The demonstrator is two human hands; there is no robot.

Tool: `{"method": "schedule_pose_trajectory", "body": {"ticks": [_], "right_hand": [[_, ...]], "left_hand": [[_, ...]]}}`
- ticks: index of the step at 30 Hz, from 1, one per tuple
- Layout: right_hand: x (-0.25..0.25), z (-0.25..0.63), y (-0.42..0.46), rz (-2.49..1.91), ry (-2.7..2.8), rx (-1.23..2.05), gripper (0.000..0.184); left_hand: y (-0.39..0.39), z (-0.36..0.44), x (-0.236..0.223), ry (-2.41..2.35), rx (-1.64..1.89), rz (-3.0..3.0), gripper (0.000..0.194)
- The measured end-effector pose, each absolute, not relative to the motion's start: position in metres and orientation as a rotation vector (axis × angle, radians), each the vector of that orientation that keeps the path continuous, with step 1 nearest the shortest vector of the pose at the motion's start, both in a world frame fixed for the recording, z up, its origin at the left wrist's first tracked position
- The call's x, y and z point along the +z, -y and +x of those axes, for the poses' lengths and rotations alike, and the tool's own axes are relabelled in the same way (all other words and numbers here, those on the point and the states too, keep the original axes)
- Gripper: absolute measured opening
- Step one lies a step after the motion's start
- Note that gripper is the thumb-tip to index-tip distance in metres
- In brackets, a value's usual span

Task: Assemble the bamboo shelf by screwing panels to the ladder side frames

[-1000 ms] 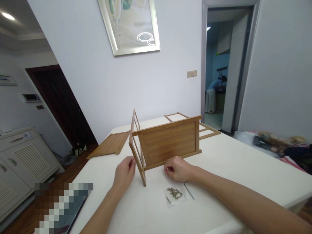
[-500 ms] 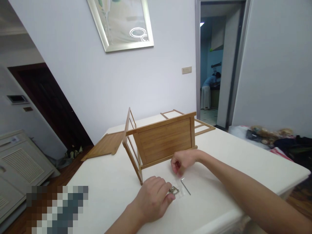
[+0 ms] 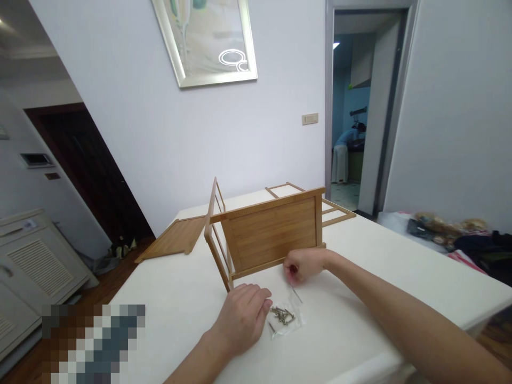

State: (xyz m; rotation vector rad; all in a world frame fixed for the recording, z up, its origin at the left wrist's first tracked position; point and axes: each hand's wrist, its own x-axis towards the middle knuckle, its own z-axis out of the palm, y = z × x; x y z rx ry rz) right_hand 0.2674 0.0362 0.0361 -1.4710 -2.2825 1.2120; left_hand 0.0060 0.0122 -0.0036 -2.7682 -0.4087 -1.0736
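Observation:
My right hand (image 3: 303, 265) is closed around one end of a hex key (image 3: 296, 295), whose thin metal shaft points down toward the table, just in front of a wooden panel (image 3: 276, 232). My left hand (image 3: 245, 319) rests low over the table with fingers curled and thumb against them; whatever they hold, if anything, is hidden. Right beside its thumb lies a clear plastic bag (image 3: 298, 321) with several screws (image 3: 284, 316) on it. The panel stands on its long edge, joined at its left to an upright wooden frame (image 3: 218, 256).
Everything stands on a white table (image 3: 168, 298). A flat wooden board (image 3: 174, 237) lies behind left, and another wooden frame (image 3: 340, 217) lies behind the panel. Beyond are a wall and a doorway with a person (image 3: 342, 154) in the far room. Clothes and bags (image 3: 452, 229) are piled at right.
My right hand has taken hold of the hex key that lay on the table. My left hand has drawn back left from the screws, uncovering them and the bag.

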Motion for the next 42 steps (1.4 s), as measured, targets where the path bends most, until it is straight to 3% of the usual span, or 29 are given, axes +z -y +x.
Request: {"method": "schedule_pose_trajectory", "body": {"ticks": [6, 10, 24, 32, 37, 40, 42], "right_hand": [[0.027, 0.233, -0.031, -1.210, 1.984, 1.319, 0.023], [0.016, 0.208, -0.024, -0.896, 1.621, 1.583, 0.030], [0.011, 0.191, -0.015, -0.719, 1.395, 1.789, 0.034], [0.015, 0.190, -0.010, -0.700, 1.442, 1.732, 0.033], [0.016, 0.192, -0.011, -0.742, 1.478, 1.668, 0.035], [0.011, 0.196, -0.017, -0.849, 1.534, 1.452, 0.036], [0.006, 0.199, -0.021, -0.992, 1.620, 1.190, 0.034]], "left_hand": [[-0.017, 0.007, -0.011, 0.600, -1.214, -2.735, 0.019], [-0.018, 0.007, -0.008, 0.693, -1.331, -2.718, 0.015], [-0.011, 0.005, 0.011, 0.494, -1.344, -2.626, 0.017], [-0.004, 0.006, 0.017, 0.693, -1.386, -2.759, 0.013], [0.001, -0.005, 0.026, 0.457, -1.521, -2.592, 0.016], [-0.011, -0.031, 0.040, 0.473, -1.735, -2.292, 0.016], [-0.031, -0.053, 0.047, 0.788, -1.983, -2.063, 0.011]]}}
